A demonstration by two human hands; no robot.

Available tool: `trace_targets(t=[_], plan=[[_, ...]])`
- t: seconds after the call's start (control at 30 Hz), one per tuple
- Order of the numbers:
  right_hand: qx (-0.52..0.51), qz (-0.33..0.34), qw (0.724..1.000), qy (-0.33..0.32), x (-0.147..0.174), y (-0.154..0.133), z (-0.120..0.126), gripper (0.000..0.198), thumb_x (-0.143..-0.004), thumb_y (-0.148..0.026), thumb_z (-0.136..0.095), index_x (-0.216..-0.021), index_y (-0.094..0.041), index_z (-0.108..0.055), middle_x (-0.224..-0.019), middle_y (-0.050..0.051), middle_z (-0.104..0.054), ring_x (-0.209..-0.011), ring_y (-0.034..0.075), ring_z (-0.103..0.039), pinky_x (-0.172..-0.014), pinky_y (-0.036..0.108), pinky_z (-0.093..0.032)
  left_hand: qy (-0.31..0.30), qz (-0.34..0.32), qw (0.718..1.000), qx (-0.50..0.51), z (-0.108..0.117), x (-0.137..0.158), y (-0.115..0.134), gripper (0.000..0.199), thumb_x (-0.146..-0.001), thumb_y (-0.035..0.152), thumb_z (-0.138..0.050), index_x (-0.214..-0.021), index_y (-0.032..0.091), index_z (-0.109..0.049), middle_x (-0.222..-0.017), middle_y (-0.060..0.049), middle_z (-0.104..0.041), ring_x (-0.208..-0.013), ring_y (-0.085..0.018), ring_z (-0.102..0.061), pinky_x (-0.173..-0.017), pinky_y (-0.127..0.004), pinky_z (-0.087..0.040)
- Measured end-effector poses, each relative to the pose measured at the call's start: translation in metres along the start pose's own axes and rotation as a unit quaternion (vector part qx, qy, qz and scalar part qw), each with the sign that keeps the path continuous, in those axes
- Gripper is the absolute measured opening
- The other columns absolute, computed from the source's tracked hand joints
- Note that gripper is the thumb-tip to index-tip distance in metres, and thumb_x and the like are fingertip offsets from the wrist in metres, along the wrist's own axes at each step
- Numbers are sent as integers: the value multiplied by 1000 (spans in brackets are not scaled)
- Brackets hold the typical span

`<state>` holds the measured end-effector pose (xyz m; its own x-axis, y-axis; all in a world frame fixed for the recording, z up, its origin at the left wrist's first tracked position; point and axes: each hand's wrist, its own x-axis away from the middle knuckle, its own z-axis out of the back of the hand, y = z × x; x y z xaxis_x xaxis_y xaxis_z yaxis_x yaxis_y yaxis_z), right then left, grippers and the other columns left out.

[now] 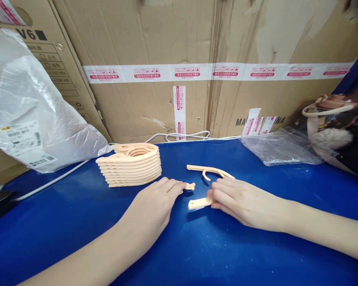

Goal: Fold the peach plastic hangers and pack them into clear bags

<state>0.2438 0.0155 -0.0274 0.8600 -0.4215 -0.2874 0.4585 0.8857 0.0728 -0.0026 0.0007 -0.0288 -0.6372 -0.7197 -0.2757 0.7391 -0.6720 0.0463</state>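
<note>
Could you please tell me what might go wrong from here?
The left hand, close to the stack, might knock it over. The right hand could nudge the hook piece just behind it. The strip jutting from the right hand might bump the small piece in the left.

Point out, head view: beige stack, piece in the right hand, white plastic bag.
Beige stack (133, 171): head view, layered front side.
Piece (200, 203) in the right hand (241, 200): head view, exposed end.
White plastic bag (32, 95): head view, middle of its front.

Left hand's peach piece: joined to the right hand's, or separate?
Separate: blue table shows between the left piece and the right piece.
</note>
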Motion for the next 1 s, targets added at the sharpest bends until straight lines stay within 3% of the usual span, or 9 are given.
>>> trace_targets(t=[0.17, 0.37, 0.53, 0.7, 1.0], plan=[[28, 37, 999, -16, 0, -1, 1, 33, -102, -25, -27, -87, -15, -55, -74, 3, -56, -61, 14, -51, -58, 26, -40, 47, 27, 998, -22, 6, -1, -3, 45, -87, -1, -28, -118, 16, -56, -104, -8, -65, -92, -22, -62, -75, -35, -52], [26, 35, 999, -18, 0, 0, 2, 34, -102, -25, -27, -86, -15, -55, -73, 3, -59, -59, 13, -53, -58, 26, -40, 75, 90, 993, -32, 11, 0, 6, 29, -99, 35, -34, -109, 18, -54, -95, -6, -60, -89, -24, -60, -65, -33, -47], [44, 38, 998, -9, 1, 0, 0, 30, -100, -23, -31, -80, -17, -53, -67, 1, -58, -55, 13, -50, -54, 26, -37, 22, 96, 995, 33, 14, 1, 12, 32, -100, 37, -27, -94, 21, -54, -87, -2, -59, -80, -20, -59, -64, -30, -42], [50, 25, 998, 9, 3, 0, -2, 26, -97, -21, -33, -79, -18, -51, -63, -1, -57, -46, 11, -46, -49, 26, -33, -28, 90, 990, 107, 17, 1, 15, 25, -99, 35, -28, -93, 22, -49, -82, 0, -61, -73, -17, -60, -60, -26, -39], [-16, -15, 998, 64, 7, -4, 5, 29, -100, -33, -37, -102, -14, -59, -73, 2, -68, -57, 12, -61, -55, 24, -42, -64, 61, 984, 152, 16, 2, 16, 28, -100, 30, -21, -84, 23, -43, -68, 4, -57, -60, -16, -55, -55, -27, -32]])
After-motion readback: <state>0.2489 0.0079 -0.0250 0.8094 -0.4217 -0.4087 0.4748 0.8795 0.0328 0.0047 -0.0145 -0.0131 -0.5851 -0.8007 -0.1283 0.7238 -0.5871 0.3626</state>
